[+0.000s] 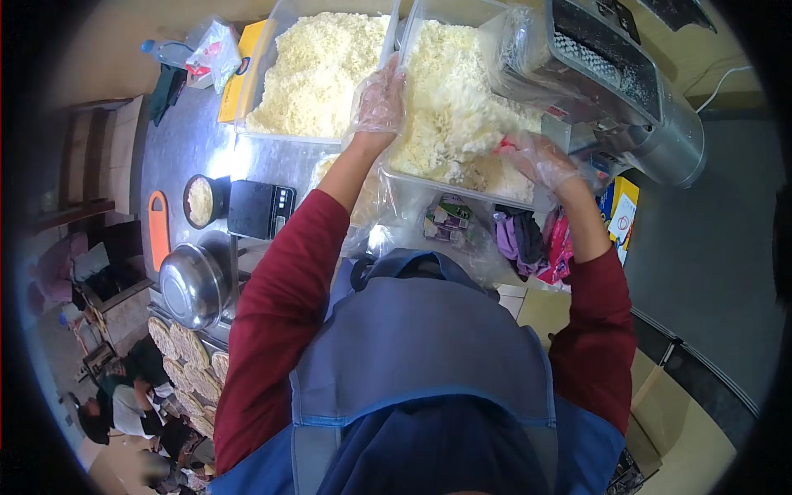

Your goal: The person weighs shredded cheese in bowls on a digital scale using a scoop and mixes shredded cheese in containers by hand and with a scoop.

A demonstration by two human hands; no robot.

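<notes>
My left hand (381,99), in a clear plastic glove, rests at the wall between two clear bins, its fingers around the rim. Grated white cheese (322,70) fills the left bin. In the right bin (462,188) more grated cheese (450,91) is heaped, thinner near the front edge. My right hand (540,161), also gloved, is at that bin's front right, with its fingers closed round something red that is mostly hidden. A metal grating machine (610,74) stands at the back right, wrapped partly in plastic.
On the left of the metal table (186,157) are a black scale (260,209), a small bowl of cheese (200,202), an orange board (158,231) and a steel bowl (191,285). Round flatbreads (190,371) lie nearer. Other people (128,396) are at lower left.
</notes>
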